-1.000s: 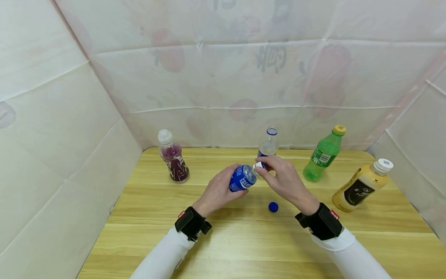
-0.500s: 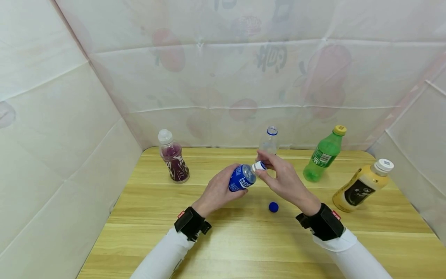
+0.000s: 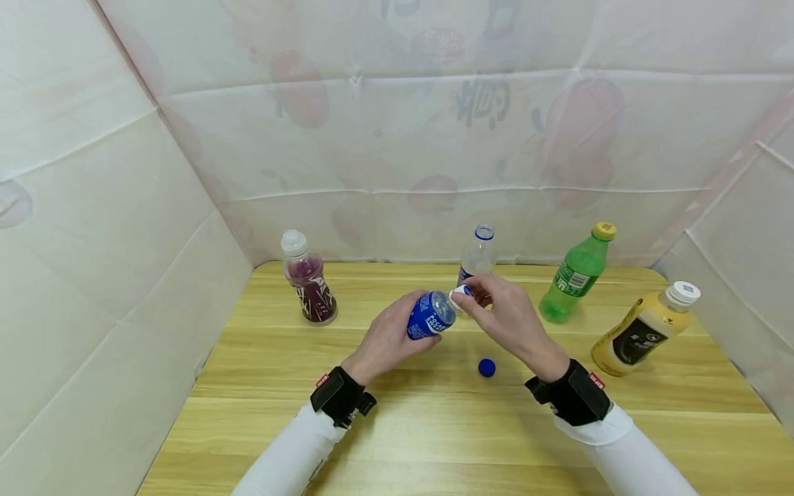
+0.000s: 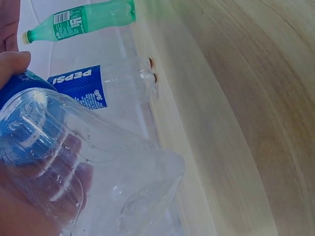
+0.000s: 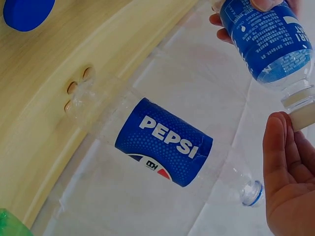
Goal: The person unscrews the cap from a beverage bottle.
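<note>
My left hand (image 3: 392,339) grips a clear drink bottle with a blue Pocari Sweat label (image 3: 428,317), tilted with its neck up to the right. The white cap (image 3: 460,297) is at the bottle's mouth, pinched between the thumb and fingers of my right hand (image 3: 511,320). Seen from the right wrist, the cap (image 5: 303,116) sits right against the neck ring. In the left wrist view, the bottle's clear lower part (image 4: 113,162) shows droplets inside. Just behind my right hand stands an uncapped Pepsi bottle (image 3: 477,260). A loose blue cap (image 3: 486,368) lies on the table between my forearms.
A bottle with purple contents (image 3: 313,289) stands at the back left of the wooden table (image 3: 397,427). On the right are a green bottle with a yellow cap (image 3: 573,275) and a yellow bottle with a white cap (image 3: 639,334). White sheeting (image 3: 384,138) hangs behind.
Half a second ago my right fingers were spread off the white cap; now they are closed round it again. The left hand and bottle have hardly moved.
</note>
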The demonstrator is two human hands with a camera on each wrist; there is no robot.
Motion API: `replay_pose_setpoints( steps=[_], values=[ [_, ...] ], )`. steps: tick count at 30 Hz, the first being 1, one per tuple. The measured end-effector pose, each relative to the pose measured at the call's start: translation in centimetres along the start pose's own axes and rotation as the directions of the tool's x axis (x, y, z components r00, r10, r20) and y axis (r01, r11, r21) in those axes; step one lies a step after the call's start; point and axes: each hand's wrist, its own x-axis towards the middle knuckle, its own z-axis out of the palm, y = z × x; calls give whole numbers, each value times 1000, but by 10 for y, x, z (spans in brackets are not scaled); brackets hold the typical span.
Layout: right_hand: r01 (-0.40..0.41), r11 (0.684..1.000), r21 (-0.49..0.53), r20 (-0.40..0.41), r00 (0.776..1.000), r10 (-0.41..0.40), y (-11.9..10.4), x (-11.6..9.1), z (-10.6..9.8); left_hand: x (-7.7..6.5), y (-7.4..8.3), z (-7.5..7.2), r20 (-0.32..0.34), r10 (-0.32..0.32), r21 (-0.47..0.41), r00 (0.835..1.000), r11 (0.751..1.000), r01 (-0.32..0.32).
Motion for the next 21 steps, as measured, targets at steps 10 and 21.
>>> replay_pose_setpoints(
  steps=[10,21],
  values=[
    [24,998,65,41,999,-26,1,-1,-2,-1,-1,0,9,-1,-1,1000,1000,1],
    [39,993,111,82,995,-49,2,-2,-3,0,-1,0,12,-12,-1,1000,1000,12]
  ],
)
